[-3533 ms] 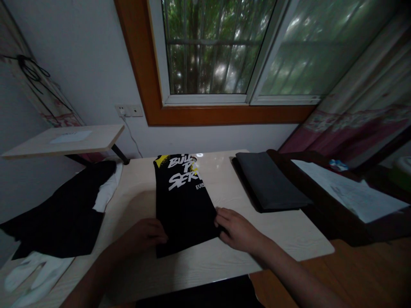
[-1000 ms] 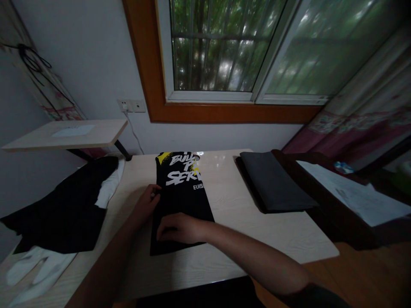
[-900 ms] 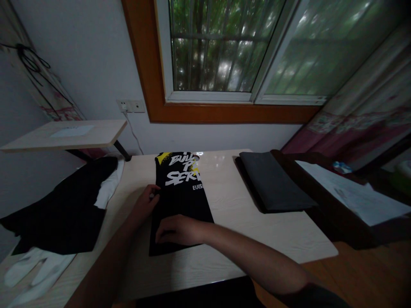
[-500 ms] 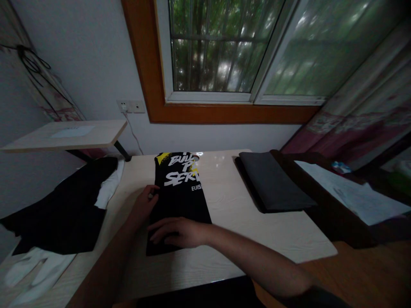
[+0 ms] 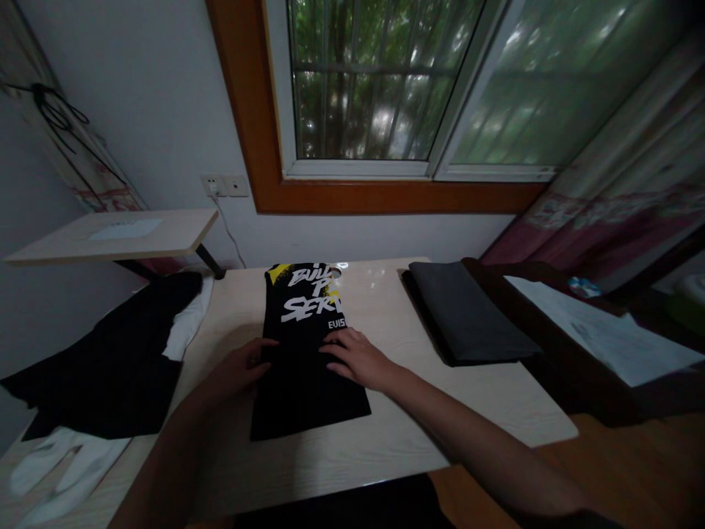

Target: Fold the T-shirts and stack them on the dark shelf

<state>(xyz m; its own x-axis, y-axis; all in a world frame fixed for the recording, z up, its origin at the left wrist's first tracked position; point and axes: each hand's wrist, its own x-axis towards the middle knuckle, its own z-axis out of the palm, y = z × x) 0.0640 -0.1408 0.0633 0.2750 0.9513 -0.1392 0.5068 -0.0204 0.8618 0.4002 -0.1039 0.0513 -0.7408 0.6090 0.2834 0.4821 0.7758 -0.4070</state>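
A black T-shirt (image 5: 308, 382) with white lettering and yellow patches lies folded into a long narrow strip on the pale wooden table (image 5: 407, 426). At its left edge, my left hand (image 5: 245, 365) touches the cloth with fingers apart and slightly bent. My right hand (image 5: 360, 358) rests on the right edge, just below the small white print, its fingers spread over the fabric. Neither hand grips anything that I can see.
Dark folded clothes (image 5: 468, 312) are stacked on the table's right side. To the left lie a black garment (image 5: 121, 353) and white cloth (image 5: 82, 466), below a small raised shelf (image 5: 165, 239). A window (image 5: 374, 110) is behind.
My right hand has moved up and right, from the shirt's lower part to its right edge. My left hand has slid slightly down along the left edge.
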